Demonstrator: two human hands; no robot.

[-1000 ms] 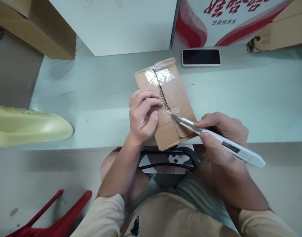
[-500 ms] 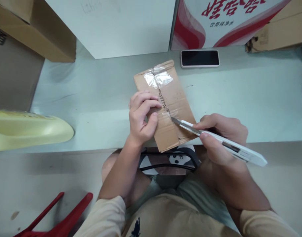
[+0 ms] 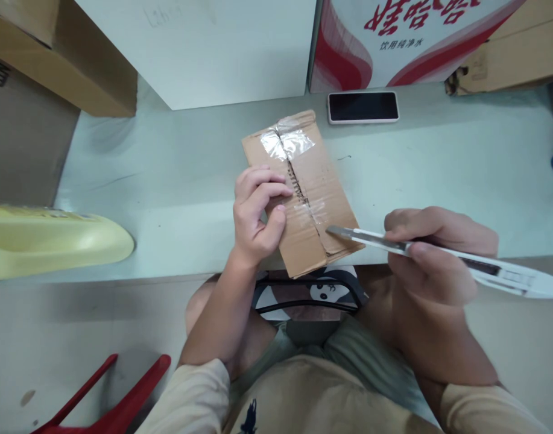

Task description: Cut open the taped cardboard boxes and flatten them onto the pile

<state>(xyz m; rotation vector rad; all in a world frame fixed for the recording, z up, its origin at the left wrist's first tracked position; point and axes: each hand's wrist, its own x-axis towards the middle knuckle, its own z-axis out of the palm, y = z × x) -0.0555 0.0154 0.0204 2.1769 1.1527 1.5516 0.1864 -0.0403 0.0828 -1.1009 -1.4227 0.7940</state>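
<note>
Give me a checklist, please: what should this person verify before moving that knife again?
1. Left hand on the cardboard box: ok, resting at its left side.
2. Right hand holding the knife: ok, by the handle.
3. Blade apart from the left hand: ok, a gap shows.
4. Blade tip touching the cardboard: cannot tell.
5. Box's near corner within the table edge: not ok, it appears to stick out past it.
6. Phone apart from the blade: ok, it lies beyond the box.
</note>
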